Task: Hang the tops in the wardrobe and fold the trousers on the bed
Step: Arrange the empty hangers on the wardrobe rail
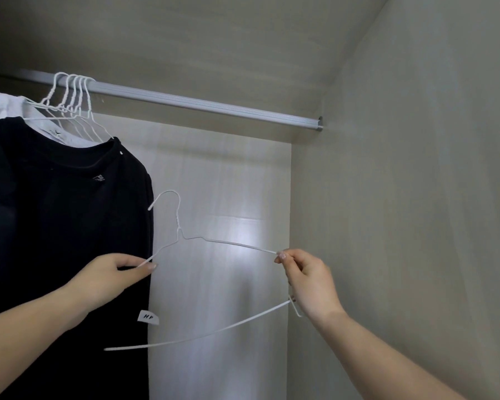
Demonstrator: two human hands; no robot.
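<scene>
Below the rail (202, 103), right of the black top (55, 203), both hands hold an empty hanger (228, 244) (white wire): left hand (110, 277) pinches its left shoulder, right hand (309, 282) its right end.

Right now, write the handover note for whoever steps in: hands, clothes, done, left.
Left hand: pinches the left shoulder of an empty white wire hanger.
Right hand: fingers pinch the hanger's right shoulder; its bottom bar passes under this hand.
The hanger is off the rail, in front of the wardrobe's back panel.
Done: a black top and a white top hang at the rail's left end, beside empty hangers.
Left: put a top on this hanger and hang it. Bed and trousers are out of view, so their state is unknown.
</scene>
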